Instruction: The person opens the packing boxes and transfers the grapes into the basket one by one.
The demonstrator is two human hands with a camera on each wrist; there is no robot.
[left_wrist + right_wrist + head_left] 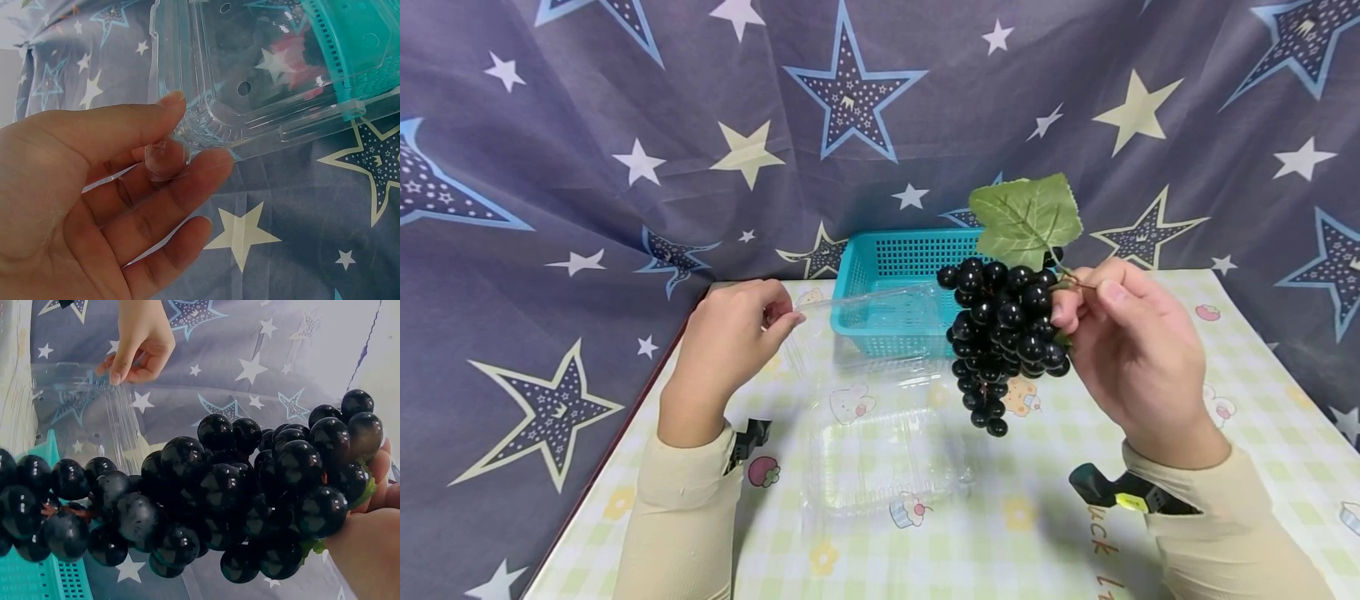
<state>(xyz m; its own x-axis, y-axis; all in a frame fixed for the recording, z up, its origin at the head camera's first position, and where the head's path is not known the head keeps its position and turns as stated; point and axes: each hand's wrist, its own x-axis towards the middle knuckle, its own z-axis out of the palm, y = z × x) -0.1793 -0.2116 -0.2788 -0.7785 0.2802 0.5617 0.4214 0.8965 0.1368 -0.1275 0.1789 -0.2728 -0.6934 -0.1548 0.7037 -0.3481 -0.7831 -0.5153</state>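
Two things are being held: the left hand is pinching a corner of the raised clear lid; its tray is lying on the bench below, between the hands. A teal basket is standing behind the lid. Right of it, black grapes are hanging lengthwise downward from the right hand, the nearer one, gripping the stem below a green leaf.
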